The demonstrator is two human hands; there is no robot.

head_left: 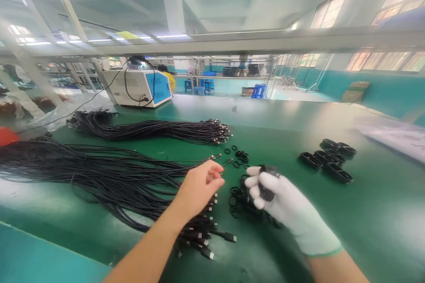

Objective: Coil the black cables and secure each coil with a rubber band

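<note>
My bare left hand (201,185) hovers over the near bundle of black cables (99,177), its fingers pinched together by the cable ends; what it pinches is too small to make out. My right hand (279,199), in a white glove, is closed round a coiled black cable (267,185) held just above a heap of small black rubber bands (241,203). The two hands are a short gap apart. Cable plugs (206,234) lie below my left wrist.
A second cable bundle (149,128) lies farther back on the green table (365,221). Several coiled, banded cables (328,159) sit at the right. More loose bands (241,155) lie ahead. A white and blue machine (139,88) stands at the back left.
</note>
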